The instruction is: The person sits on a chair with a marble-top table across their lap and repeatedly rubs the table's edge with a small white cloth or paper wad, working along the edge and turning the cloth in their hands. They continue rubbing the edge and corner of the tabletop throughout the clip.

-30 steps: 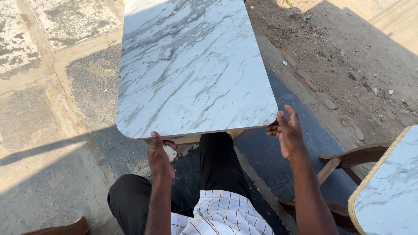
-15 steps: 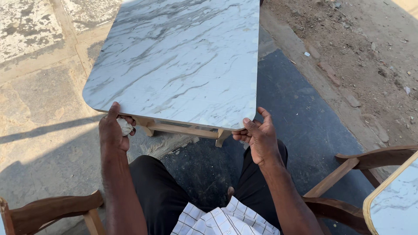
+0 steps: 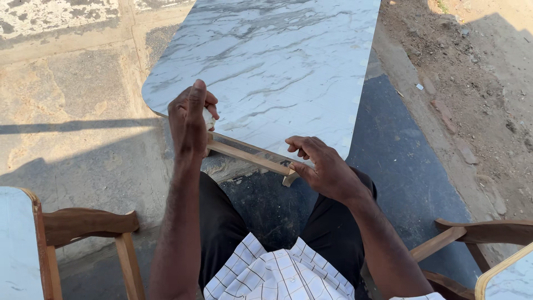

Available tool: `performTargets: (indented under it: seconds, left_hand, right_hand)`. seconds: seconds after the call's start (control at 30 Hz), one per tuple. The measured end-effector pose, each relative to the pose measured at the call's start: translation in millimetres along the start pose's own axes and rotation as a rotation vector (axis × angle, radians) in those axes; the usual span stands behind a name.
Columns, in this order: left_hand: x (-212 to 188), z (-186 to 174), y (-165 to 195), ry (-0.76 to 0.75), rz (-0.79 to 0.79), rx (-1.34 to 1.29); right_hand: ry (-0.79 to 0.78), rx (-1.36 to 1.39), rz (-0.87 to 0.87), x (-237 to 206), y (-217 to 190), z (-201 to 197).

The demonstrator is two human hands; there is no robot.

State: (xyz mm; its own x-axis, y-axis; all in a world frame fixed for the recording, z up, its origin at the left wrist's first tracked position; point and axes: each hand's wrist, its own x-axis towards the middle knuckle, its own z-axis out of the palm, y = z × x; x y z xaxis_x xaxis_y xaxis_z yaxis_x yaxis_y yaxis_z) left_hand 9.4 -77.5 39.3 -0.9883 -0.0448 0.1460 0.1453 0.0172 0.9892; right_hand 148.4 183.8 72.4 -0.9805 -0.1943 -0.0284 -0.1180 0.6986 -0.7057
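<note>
A white marble-patterned table top (image 3: pixel 277 66) on a wooden frame (image 3: pixel 250 156) stands in front of me. My left hand (image 3: pixel 190 119) is at its near edge, closed around a small white wad (image 3: pixel 208 118), perhaps cloth or paper. My right hand (image 3: pixel 322 166) is curled at the near edge of the top, fingertips on the rim beside the frame's wooden rail. My dark trousers and checked shirt show below.
A wooden chair (image 3: pixel 89 233) stands at the lower left beside another marble-topped table edge (image 3: pixel 16 244). At the lower right are a second wooden chair (image 3: pixel 477 239) and a table corner (image 3: pixel 508 278). Paved ground lies left, a dark mat under the table, bare dirt right.
The view has swung so the table sits further right and nearer. My left hand has lifted onto the table's edge with the white wad; my right hand has curled in closer along the rim.
</note>
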Motion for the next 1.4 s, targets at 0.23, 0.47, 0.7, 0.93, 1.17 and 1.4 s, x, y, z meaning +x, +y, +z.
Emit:
performTargets:
  seconds: [0.23,0.47,0.7,0.93,1.17,1.4]
  left_hand:
    - [30.8,44.7,-43.5,0.0,0.207,0.068]
    - [26.6,37.9,-56.3,-0.005,0.352,0.079]
    - [30.1,38.4,-54.7,-0.022,0.341,0.033]
    - [21.2,37.9,-48.3,-0.02,0.34,0.102]
    - [15.3,36.7,-38.5,-0.012,0.35,0.141]
    - [17.2,41.4,-42.9,-0.017,0.364,0.159]
  right_hand:
    - [-0.073,-0.363,-0.158,38.3,-8.1,17.8]
    - [-0.147,-0.509,-0.025,45.4,-28.1,25.7]
    - [-0.057,-0.203,0.076,40.1,-28.1,3.2]
    - [-0.274,-0.749,-0.187,62.2,-20.0,20.4]
    - [-0.276,-0.388,-0.057,54.8,-25.0,4.0]
    - [-0.388,-0.28,0.221,51.6,-34.3,1.5]
